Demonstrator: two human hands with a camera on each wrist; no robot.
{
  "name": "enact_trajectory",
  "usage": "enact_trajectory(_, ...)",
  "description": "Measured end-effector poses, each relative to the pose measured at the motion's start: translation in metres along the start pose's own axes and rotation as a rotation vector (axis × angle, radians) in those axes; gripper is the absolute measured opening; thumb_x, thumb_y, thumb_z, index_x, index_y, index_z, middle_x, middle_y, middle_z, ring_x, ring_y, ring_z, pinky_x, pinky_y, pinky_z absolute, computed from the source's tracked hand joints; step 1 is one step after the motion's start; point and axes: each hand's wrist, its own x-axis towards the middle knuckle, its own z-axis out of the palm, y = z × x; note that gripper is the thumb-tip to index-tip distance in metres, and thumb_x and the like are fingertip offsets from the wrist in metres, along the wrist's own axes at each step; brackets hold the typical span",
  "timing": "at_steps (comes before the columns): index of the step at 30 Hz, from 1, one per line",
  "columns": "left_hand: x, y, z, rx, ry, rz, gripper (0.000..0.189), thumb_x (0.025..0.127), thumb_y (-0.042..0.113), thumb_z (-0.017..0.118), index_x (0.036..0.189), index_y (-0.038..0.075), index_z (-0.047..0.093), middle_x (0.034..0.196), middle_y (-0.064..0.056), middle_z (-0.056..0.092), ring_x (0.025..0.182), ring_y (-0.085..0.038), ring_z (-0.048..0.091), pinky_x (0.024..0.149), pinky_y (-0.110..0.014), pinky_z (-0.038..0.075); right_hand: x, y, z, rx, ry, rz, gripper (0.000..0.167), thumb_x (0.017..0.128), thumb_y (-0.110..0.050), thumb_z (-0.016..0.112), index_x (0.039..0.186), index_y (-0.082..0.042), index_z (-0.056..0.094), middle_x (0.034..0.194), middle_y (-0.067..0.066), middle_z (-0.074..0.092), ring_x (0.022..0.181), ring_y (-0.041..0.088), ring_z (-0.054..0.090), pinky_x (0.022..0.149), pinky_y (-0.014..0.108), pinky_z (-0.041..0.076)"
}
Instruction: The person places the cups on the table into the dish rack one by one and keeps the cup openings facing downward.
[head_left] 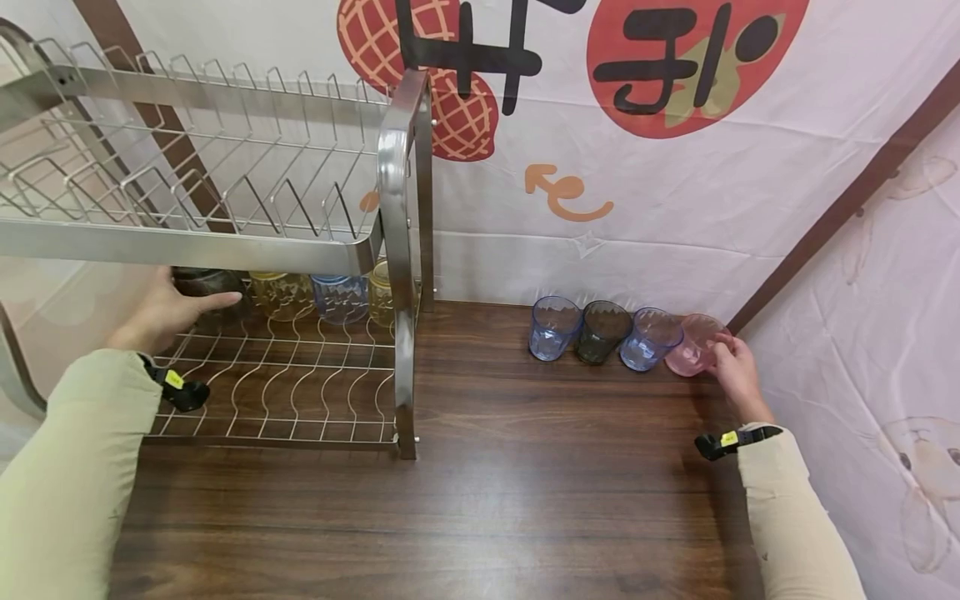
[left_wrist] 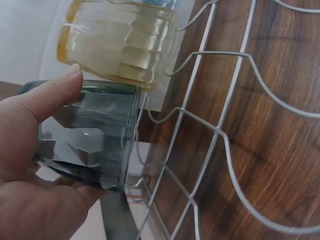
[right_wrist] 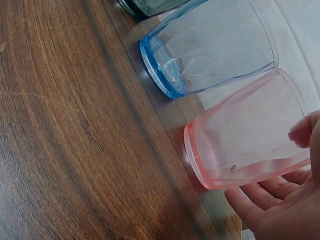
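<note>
My left hand [head_left: 161, 312] grips a dark grey glass [left_wrist: 92, 135] at the left end of the rack's lower tier, thumb on one side and fingers round the other. The glass is upside down, its rim close to the wires; whether it touches them I cannot tell. Beside it stands an inverted yellow glass [left_wrist: 117, 42]. Over on the right, my right hand [head_left: 737, 375] holds a pink glass [right_wrist: 245, 135] near its rim, thumb on the near side and fingers along the other. That glass stands upright on the table, last in a row, next to a blue glass [right_wrist: 210, 47].
A two-tier metal dish rack [head_left: 405, 275] stands at the left. An inverted blue glass [head_left: 341, 300] and another yellow glass [head_left: 381, 296] sit on its lower tier. A dark glass [head_left: 602, 333] and another blue glass [head_left: 553, 329] continue the row by the back curtain [head_left: 510, 258].
</note>
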Motion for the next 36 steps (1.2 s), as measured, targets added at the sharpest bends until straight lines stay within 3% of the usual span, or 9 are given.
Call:
enact_trajectory(4,0.007,-0.010,0.006,-0.079,0.023,0.003,0.062,0.088,0.007,0.080,0.127,0.037,0.042,0.113,0.016,0.050,0.097,0.003,0.052,0.078,-0.006,0.047,-0.001,-0.001,-0.001,-0.003,-0.004,-0.008,0.052,0.106,-0.016,0.031,0.148,0.015,0.032,0.140,0.025,0.043,0.083,-0.008,0.049,0.071,0.008,0.049)
enact_trajectory(8,0.010,-0.011,0.011,-0.067,0.060,-0.008,0.073,0.088,0.010,0.081,0.140,0.034,0.036,0.122,0.017,0.045,0.113,-0.004,0.049,0.088,-0.008,0.044,-0.002,-0.001,-0.001,-0.011,-0.003,-0.005,0.052,0.106,-0.016,0.031,0.147,0.015,0.032,0.139,0.023,0.043,0.082,-0.008,0.050,0.071,0.009,0.049)
enact_trajectory(11,0.007,-0.007,0.013,-0.005,0.053,-0.028,0.087,0.091,0.017,0.078,0.155,0.027,0.020,0.143,0.003,0.038,0.135,-0.017,0.037,0.106,-0.013,0.035,-0.001,-0.001,-0.001,-0.011,0.007,0.013,0.052,0.106,-0.017,0.031,0.148,0.013,0.032,0.142,0.023,0.043,0.085,-0.007,0.049,0.071,0.008,0.049)
enact_trajectory(15,0.006,-0.003,0.015,0.036,0.061,-0.074,0.102,0.095,0.017,0.072,0.161,0.015,-0.006,0.166,-0.018,0.007,0.152,-0.024,0.009,0.123,-0.028,0.013,0.000,-0.001,-0.001,-0.018,0.003,0.024,0.053,0.107,-0.019,0.031,0.150,0.012,0.031,0.150,0.027,0.039,0.090,-0.005,0.048,0.072,0.007,0.047)
enact_trajectory(19,0.006,-0.003,0.014,0.055,0.046,-0.095,0.111,0.097,0.019,0.069,0.157,0.013,-0.025,0.166,-0.020,-0.016,0.153,-0.031,-0.010,0.124,-0.039,-0.002,0.000,-0.001,0.000,-0.017,0.000,0.026,0.054,0.107,-0.019,0.031,0.150,0.013,0.030,0.151,0.029,0.039,0.092,-0.004,0.048,0.072,0.007,0.047)
enact_trajectory(24,0.006,-0.004,0.011,0.103,-0.006,-0.150,0.119,0.100,0.030,0.065,0.148,0.010,-0.041,0.160,-0.024,-0.031,0.148,-0.041,-0.019,0.122,-0.048,-0.007,0.000,-0.001,0.001,-0.014,-0.006,0.022,0.054,0.106,-0.018,0.030,0.150,0.013,0.030,0.149,0.028,0.039,0.088,-0.004,0.047,0.072,0.006,0.047)
enact_trajectory(30,0.006,-0.003,0.007,0.133,-0.047,-0.238,0.121,0.100,0.042,0.062,0.141,0.001,-0.045,0.154,-0.038,-0.029,0.146,-0.051,-0.017,0.121,-0.055,-0.004,0.001,0.000,0.002,-0.007,-0.001,0.019,0.053,0.106,-0.018,0.031,0.149,0.013,0.031,0.142,0.024,0.043,0.087,-0.002,0.049,0.072,0.008,0.047)
enact_trajectory(36,0.006,-0.004,0.011,0.112,-0.018,-0.209,0.121,0.098,0.035,0.066,0.144,0.003,-0.041,0.158,-0.034,-0.025,0.147,-0.049,-0.015,0.122,-0.051,-0.004,0.000,0.000,0.001,-0.018,-0.002,0.022,0.053,0.105,-0.019,0.031,0.149,0.012,0.032,0.138,0.022,0.045,0.086,-0.001,0.049,0.073,0.008,0.047)
